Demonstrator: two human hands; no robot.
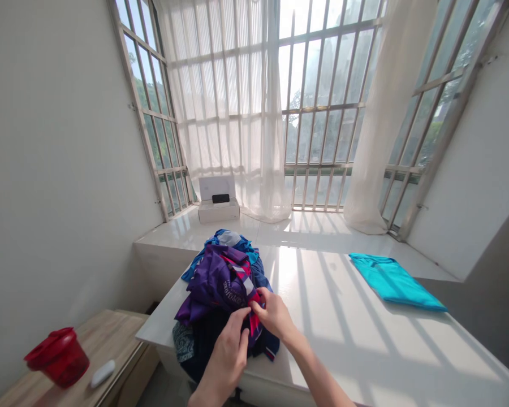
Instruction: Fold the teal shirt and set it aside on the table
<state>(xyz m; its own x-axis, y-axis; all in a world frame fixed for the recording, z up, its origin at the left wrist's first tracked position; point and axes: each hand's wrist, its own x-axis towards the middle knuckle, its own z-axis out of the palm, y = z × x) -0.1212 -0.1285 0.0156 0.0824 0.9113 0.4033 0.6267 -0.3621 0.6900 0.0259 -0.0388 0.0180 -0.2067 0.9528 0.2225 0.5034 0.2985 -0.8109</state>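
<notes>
A heap of clothes lies at the near left end of the white surface. On top is a purple garment (212, 277) with red and white bands and pale lettering. My right hand (274, 314) pinches its red edge on the right side of the heap. Close beside it, my left hand (231, 342) has its fingertips closed at the same edge; the cloth between them is partly hidden. Blue clothes (229, 237) show behind the purple one. Dark clothing (206, 339) and a grey-green patterned piece (183, 340) hang over the front edge.
A folded turquoise garment (394, 282) lies on the right of the white surface (322, 328). An open white box (219, 211) with a black object (220, 198) stands by the curtain (246, 124). Lower left, a wooden table (106, 328) holds a red bucket (59, 359) and a white object (103, 373).
</notes>
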